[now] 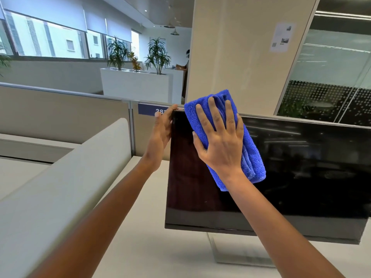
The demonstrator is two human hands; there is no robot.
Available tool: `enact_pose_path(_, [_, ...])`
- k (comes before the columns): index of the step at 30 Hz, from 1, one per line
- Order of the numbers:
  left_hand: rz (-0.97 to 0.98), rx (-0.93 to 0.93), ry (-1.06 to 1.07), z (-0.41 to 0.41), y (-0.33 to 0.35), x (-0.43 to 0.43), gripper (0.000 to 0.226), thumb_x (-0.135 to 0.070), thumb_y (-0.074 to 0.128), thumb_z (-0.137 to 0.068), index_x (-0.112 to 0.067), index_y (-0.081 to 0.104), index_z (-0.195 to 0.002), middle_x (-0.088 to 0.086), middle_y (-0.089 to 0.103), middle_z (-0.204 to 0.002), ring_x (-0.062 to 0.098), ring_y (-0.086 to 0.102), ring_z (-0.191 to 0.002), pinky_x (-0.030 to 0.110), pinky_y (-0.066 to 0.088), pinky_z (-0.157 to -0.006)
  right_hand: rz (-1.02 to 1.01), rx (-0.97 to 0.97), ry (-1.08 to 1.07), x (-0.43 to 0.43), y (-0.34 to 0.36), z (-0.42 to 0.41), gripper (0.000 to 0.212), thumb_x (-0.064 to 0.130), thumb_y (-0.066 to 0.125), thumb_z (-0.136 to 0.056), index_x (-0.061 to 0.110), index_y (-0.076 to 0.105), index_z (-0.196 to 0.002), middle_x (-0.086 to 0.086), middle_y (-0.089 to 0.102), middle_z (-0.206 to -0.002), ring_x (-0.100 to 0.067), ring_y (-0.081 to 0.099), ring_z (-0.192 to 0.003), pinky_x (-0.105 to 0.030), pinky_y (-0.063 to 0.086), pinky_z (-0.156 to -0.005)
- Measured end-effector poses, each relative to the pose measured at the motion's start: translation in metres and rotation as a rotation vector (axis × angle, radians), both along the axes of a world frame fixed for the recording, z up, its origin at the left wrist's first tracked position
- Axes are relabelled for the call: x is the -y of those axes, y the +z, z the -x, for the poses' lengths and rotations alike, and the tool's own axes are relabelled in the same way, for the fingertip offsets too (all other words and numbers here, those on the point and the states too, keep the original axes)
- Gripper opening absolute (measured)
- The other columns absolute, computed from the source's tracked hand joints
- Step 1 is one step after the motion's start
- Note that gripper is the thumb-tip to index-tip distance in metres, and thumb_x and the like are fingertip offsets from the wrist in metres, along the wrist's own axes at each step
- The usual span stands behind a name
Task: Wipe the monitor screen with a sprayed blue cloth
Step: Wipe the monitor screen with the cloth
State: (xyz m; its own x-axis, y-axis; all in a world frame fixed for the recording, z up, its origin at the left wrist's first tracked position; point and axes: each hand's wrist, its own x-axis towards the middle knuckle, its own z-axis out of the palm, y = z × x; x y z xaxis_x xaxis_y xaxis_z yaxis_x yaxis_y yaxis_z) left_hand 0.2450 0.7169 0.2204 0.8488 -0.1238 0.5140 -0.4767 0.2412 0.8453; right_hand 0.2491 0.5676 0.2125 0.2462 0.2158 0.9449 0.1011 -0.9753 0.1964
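A black monitor (301,177) stands on a white desk, its screen dark and reflective. A folded blue cloth (251,157) lies flat against the upper left part of the screen. My right hand (218,139) presses on the cloth with straight, spread fingers. My left hand (161,133) holds the monitor's top left corner, thumb on the top edge and the fingers curled behind the left edge.
The monitor's silver stand (236,251) rests on the white desk (150,237). A beige partition (60,115) with a blue number plate (150,109) runs behind. A rounded divider (60,187) stands to the left. A person stands far back near planters (136,81).
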Motion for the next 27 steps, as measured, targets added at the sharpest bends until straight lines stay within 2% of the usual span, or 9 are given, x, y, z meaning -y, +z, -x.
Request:
enact_pose_path(5, [0.016,-0.006,0.006,-0.001,-0.004,0.000,0.056,-0.032,0.000,-0.099,-0.013,0.029,-0.142,0.006,0.039,-0.146,0.016,0.035,-0.136,0.040,0.023,-0.117,0.038,0.014,0.008,-0.003,-0.006,-0.002,0.049,0.043,0.047,-0.088,0.026,0.048,-0.134,-0.001,0.050,-0.140,-0.032,0.044,-0.131,-0.048,0.034,-0.106])
enact_pose_path(8, [0.022,-0.010,0.005,-0.001,-0.005,0.001,0.057,-0.033,0.000,-0.098,-0.012,0.028,-0.142,0.006,0.039,-0.146,0.014,0.036,-0.136,0.040,0.023,-0.118,0.067,0.005,0.013,-0.006,-0.014,-0.001,0.050,0.042,0.045,-0.088,0.027,0.046,-0.135,0.000,0.048,-0.141,-0.030,0.043,-0.131,-0.045,0.028,-0.106])
enact_pose_path(14, [0.052,-0.031,-0.009,-0.002,-0.005,0.001,0.057,-0.033,-0.001,-0.098,-0.012,0.029,-0.141,0.009,0.040,-0.146,0.019,0.037,-0.136,0.035,0.026,-0.116,0.121,-0.028,0.117,-0.014,-0.037,0.006,0.050,0.042,0.045,-0.088,0.028,0.045,-0.136,0.001,0.047,-0.142,-0.029,0.035,-0.135,-0.045,0.027,-0.106])
enact_pose_path(17, [0.101,-0.035,-0.044,-0.002,-0.005,0.001,0.058,-0.032,-0.002,-0.098,-0.009,0.028,-0.141,0.012,0.034,-0.149,0.022,0.031,-0.139,0.041,0.019,-0.119,0.191,-0.098,0.208,-0.022,-0.074,0.019,0.050,0.042,0.047,-0.085,0.030,0.046,-0.134,0.005,0.039,-0.144,-0.025,0.032,-0.136,-0.043,0.027,-0.106])
enact_pose_path(20, [0.056,-0.041,-0.007,-0.003,-0.005,0.001,0.060,-0.033,-0.007,-0.097,-0.011,0.026,-0.142,0.007,0.028,-0.152,0.016,0.022,-0.142,0.041,0.010,-0.121,0.280,-0.166,0.215,-0.024,-0.112,0.032,0.050,0.041,0.046,-0.086,0.032,0.046,-0.135,0.009,0.040,-0.144,-0.021,0.035,-0.135,-0.041,0.028,-0.104])
enact_pose_path(25, [0.063,-0.037,-0.061,-0.001,-0.012,0.000,0.061,-0.038,-0.010,-0.095,-0.020,0.023,-0.144,-0.003,0.032,-0.149,0.014,0.027,-0.141,0.036,0.013,-0.120,0.486,-0.256,0.221,-0.011,-0.156,0.046,0.046,0.037,0.038,-0.091,0.034,0.042,-0.137,0.015,0.043,-0.143,-0.016,0.034,-0.133,-0.038,0.028,-0.105])
enact_pose_path(27, [0.078,-0.047,-0.084,0.000,-0.015,-0.001,0.062,-0.040,-0.011,-0.095,-0.021,0.021,-0.144,-0.004,0.032,-0.148,0.013,0.028,-0.140,0.034,0.014,-0.119,0.608,-0.282,0.219,-0.003,-0.167,0.049,0.047,0.036,0.040,-0.090,0.034,0.042,-0.137,0.016,0.046,-0.141,-0.015,0.033,-0.133,-0.037,0.028,-0.105])
